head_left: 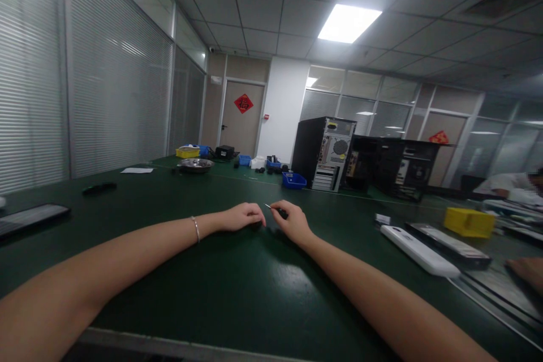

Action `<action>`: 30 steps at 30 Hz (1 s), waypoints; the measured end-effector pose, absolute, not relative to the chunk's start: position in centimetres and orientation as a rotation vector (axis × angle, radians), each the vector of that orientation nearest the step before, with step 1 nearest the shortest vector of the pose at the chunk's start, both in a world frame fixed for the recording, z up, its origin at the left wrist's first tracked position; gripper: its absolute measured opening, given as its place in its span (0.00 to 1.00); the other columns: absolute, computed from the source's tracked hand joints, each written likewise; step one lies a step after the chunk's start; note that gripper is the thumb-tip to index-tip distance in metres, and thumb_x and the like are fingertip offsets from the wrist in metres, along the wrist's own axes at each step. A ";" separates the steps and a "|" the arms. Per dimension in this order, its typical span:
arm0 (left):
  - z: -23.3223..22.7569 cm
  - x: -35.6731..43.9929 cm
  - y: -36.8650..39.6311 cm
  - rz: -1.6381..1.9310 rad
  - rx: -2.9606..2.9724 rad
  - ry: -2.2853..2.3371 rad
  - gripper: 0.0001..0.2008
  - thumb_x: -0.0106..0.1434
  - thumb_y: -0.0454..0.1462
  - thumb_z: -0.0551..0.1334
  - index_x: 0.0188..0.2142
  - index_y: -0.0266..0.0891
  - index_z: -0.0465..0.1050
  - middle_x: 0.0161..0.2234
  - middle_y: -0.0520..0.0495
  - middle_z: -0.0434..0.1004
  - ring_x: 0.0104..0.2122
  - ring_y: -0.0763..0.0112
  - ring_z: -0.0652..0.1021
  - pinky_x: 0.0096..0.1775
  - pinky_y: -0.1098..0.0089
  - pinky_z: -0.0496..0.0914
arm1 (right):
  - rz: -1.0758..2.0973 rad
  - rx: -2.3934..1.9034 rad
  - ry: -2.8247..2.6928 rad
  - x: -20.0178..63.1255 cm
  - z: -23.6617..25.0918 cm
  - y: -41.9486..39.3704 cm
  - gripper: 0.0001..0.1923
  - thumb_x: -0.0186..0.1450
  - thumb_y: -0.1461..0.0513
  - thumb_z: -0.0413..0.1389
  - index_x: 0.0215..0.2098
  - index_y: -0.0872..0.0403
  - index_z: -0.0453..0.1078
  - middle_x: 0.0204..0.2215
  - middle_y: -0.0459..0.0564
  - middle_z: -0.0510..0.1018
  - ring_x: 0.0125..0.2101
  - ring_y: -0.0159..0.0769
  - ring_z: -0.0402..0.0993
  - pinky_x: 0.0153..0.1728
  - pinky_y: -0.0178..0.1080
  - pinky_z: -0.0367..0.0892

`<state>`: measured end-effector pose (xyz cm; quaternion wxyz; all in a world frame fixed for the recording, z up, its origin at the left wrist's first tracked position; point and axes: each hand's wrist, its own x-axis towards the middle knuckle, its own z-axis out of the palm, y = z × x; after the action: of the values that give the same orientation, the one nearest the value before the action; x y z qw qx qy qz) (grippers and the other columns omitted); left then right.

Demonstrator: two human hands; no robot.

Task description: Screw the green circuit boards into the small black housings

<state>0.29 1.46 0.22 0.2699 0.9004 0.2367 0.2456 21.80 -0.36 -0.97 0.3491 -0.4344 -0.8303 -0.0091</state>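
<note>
Nearest to us, both forearms lie stretched across the green desk [237, 288], their weight on the surface, which steadies the hands for fine work. The left wrist carries a thin bracelet [195, 228].

Our left hand [241, 218] rests knuckles up, fingers curled down onto the desk; whatever sits beneath it, if anything, is hidden, so we cannot tell whether it grips something. Our right hand [293, 220] is pinched shut on a small dark tool [278, 211], held low with its thin metal tip pointing towards the left hand. The two hands sit close together, nearly touching, so that the tip lies just beside the left fingertips; we judge this grip suits precise work at one spot.

To the right, a white elongated device [418, 250] and a dark flat unit [449, 244] lie side by side, angled within reach, with a yellow bin [469, 222] behind them. To the left, a dark flat panel [31, 216] lies at the desk edge, well apart.

Further off stand a blue bin [293, 181], a metal bowl [195, 164] and two open computer cases [324, 153], rear panels facing us. At the far right a person in a white sleeve [509, 184] works at the same desk, and another hand [526, 271] enters at the right edge.
</note>
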 end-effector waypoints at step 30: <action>0.6 -0.9 2.0 0.566 2.304 0.732 0.22 0.54 0.39 0.68 0.48 0.36 0.69 0.40 0.46 0.71 0.39 0.66 0.72 0.41 0.64 0.68 | 0.406 -1.044 -2.652 25.0 1.7 0.8 0.09 0.67 0.60 0.55 0.42 0.58 0.70 0.37 0.48 0.77 0.35 0.36 0.75 0.37 0.43 0.71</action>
<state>-0.94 1.97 0.60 0.3237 0.8780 0.2790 0.2156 25.05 0.84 1.67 0.1308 -0.3596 -0.9132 0.1399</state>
